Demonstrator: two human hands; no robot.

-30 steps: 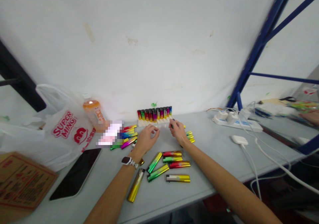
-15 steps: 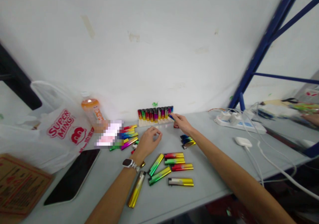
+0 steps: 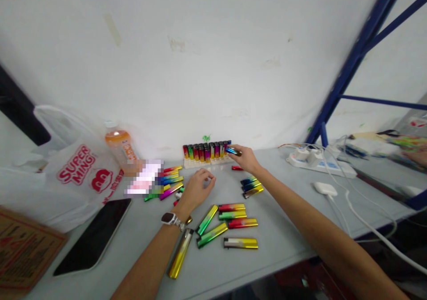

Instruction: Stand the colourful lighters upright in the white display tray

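Blue-tipped lighter pinched in right hand, at the right end of the upright lighter row in the tray by the wall. Left hand loosely curled, holding nothing, resting on grey table near loose lighters.

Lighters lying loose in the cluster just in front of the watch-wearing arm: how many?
6 lighters: one gold by the wrist, two green-gold, then three stacked right, plus one between, so 7.
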